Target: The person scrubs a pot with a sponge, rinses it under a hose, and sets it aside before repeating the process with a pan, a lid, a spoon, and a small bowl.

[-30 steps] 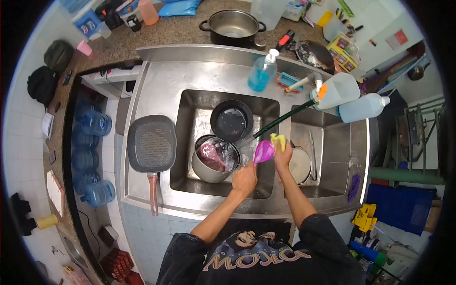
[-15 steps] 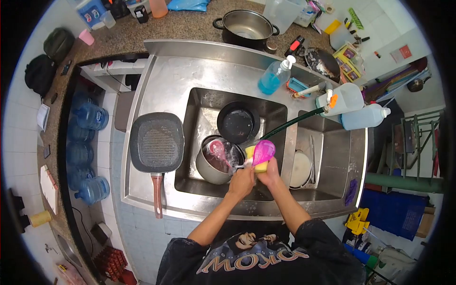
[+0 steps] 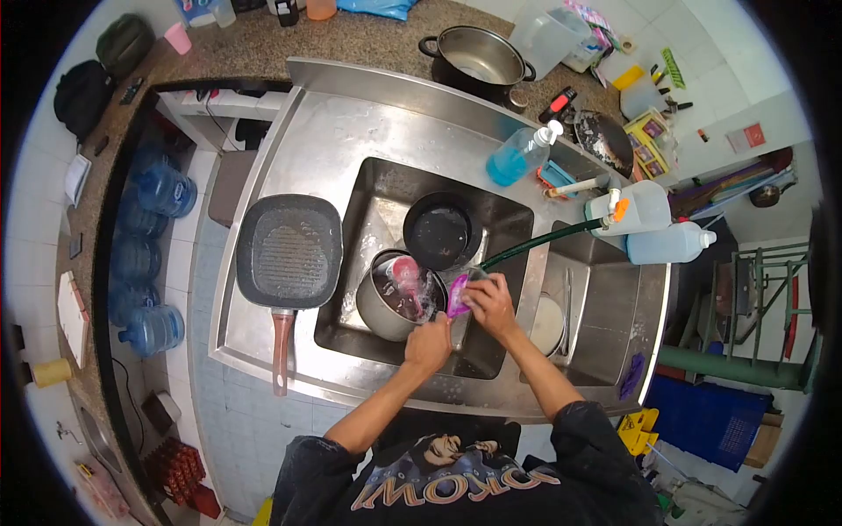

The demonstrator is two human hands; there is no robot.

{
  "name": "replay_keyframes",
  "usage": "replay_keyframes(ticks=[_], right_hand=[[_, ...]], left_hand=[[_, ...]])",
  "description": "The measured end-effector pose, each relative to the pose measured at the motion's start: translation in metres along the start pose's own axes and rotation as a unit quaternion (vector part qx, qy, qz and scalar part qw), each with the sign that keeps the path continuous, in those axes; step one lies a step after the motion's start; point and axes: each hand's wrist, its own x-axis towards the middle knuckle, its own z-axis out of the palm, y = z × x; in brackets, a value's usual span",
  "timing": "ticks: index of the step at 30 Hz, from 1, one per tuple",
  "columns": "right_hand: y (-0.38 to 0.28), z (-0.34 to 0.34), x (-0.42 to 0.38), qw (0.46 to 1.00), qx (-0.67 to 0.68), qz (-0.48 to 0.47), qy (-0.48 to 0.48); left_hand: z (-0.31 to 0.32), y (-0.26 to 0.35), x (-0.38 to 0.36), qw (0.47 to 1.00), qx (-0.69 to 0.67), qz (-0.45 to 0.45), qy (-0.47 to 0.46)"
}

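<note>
Over the sink basin (image 3: 487, 358), my left hand (image 3: 429, 344) is closed round the handle end of a pink-purple spoon (image 3: 457, 294), beside the grey pot. My right hand (image 3: 491, 304) has its fingers pressed round the spoon's bowl, with something greyish between them that I cannot make out. A green hose (image 3: 544, 238) ends just above the spoon. The pot (image 3: 378, 309) stands in the basin with murky water and a red-pink ladle (image 3: 406, 273) inside. Behind it lies a round black pan (image 3: 438, 230).
A square grill pan (image 3: 290, 252) rests on the left drainboard. At the back are a blue soap bottle (image 3: 517, 156), a two-handled pot (image 3: 478, 60) and a jug (image 3: 638, 208). The smaller right basin holds a pale round item (image 3: 547, 324).
The yellow sponge is no longer visible. My right hand has moved up onto the spoon's bowl, and my left hand has shifted slightly left and down. The camera view has turned a little.
</note>
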Motion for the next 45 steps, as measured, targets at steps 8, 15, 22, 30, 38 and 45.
replay_keyframes(ticks=[8,15,22,30,38,45], right_hand=[[-0.01,0.048,0.018,0.4,0.78,0.475,0.082],[-0.021,-0.002,0.05,0.384,0.839,0.374,0.095],[-0.018,0.014,0.009,0.873,0.266,0.349,0.213],[-0.021,-0.023,-0.072,0.615,0.485,0.499,0.371],[0.09,-0.107,-0.207,0.507,0.369,0.534,0.568],[0.238,-0.096,-0.351,0.65,0.016,0.727,0.222]], left_hand=[[-0.008,0.021,0.016,0.996,-0.086,0.01,0.022],[-0.025,0.023,0.01,0.991,-0.124,0.039,0.009],[-0.023,-0.009,-0.002,0.995,-0.081,0.044,0.028],[-0.011,-0.03,0.036,0.984,0.169,-0.052,0.002],[0.02,-0.035,0.075,0.878,0.403,-0.178,-0.189],[0.047,-0.013,0.029,0.86,0.5,-0.072,0.071]])
